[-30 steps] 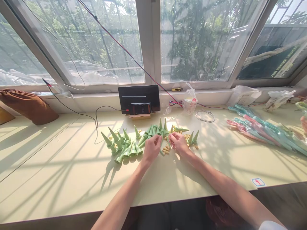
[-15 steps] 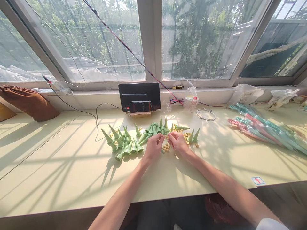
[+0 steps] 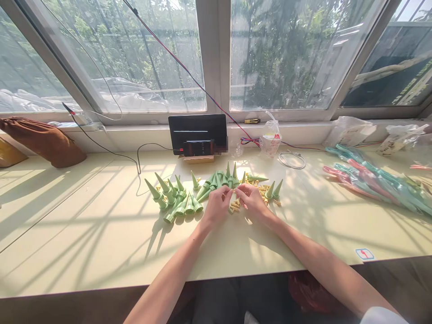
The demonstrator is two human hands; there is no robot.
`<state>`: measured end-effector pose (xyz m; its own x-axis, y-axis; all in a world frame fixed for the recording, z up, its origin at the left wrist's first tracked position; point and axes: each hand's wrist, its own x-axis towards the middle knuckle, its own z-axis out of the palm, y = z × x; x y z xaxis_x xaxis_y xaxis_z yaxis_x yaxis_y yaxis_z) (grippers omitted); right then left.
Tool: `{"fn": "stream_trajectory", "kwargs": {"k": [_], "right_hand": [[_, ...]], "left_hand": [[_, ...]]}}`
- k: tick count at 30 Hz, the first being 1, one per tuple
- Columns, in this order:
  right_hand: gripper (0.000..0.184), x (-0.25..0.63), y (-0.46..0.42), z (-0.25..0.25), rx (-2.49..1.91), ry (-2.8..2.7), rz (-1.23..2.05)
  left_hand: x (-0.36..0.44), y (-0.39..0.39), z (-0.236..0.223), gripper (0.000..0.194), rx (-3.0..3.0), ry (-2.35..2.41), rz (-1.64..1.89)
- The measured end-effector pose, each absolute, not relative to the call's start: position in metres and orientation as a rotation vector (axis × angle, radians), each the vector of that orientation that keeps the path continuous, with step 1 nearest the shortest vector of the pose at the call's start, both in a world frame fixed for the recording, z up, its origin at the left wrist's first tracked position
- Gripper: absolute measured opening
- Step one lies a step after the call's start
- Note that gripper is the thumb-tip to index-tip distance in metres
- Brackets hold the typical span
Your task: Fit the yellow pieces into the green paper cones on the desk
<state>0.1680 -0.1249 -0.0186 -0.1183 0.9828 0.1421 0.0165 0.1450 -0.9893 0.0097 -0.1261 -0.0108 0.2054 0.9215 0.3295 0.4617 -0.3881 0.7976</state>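
My left hand (image 3: 218, 203) and my right hand (image 3: 250, 198) meet fingertip to fingertip above the table. Between them is a small yellow piece (image 3: 234, 191), pinched from both sides and mostly covered by the fingers. Just below the fingertips lie several short yellow plugs (image 3: 235, 206). More yellow pieces (image 3: 263, 191) are scattered beyond my right hand. Green plastic cones (image 3: 184, 204) with ribbed collars cluster left of my left hand, some upright, some on their sides. Other green cones (image 3: 216, 179) lie behind both hands, and two green cones (image 3: 274, 190) stand to the right.
A tablet (image 3: 199, 128) with a phone (image 3: 199, 147) before it leans at the back. Right of it are a plastic cup (image 3: 270, 139) and a coiled cable (image 3: 292, 160). Bagged pink and teal items (image 3: 371, 180) lie far right; a brown pouch (image 3: 50, 143) lies far left.
The view has shifted slightly. Both hands stay together at the same spot, still pinching the small yellow piece; the cones and loose yellow pieces lie as before.
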Motion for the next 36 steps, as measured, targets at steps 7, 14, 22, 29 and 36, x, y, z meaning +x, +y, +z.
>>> {"fn": "stream_trajectory", "kwargs": {"k": [7, 14, 22, 29, 36], "right_hand": [[0.037, 0.169, -0.122, -0.024, -1.090, -1.349, 1.091], [0.038, 0.170, -0.120, -0.026, -1.133, -1.283, 1.045], [0.039, 0.169, -0.121, -0.027, -1.131, -1.318, 1.021], [0.038, 0.169, -0.120, -0.029, -1.143, -1.351, 0.985], [0.037, 0.169, -0.121, -0.029, -1.126, -1.351, 1.004]], "left_hand": [[0.010, -0.124, -0.011, 0.039, 2.020, 1.408, 1.139], [0.001, -0.114, -0.016, 0.019, 2.027, 1.627, 1.205], [0.000, -0.116, -0.016, 0.015, 2.014, 1.767, 1.067], [0.000, -0.116, -0.015, 0.011, 2.032, 1.786, 1.030], [0.000, -0.117, -0.014, 0.008, 2.061, 1.795, 0.954]]}}
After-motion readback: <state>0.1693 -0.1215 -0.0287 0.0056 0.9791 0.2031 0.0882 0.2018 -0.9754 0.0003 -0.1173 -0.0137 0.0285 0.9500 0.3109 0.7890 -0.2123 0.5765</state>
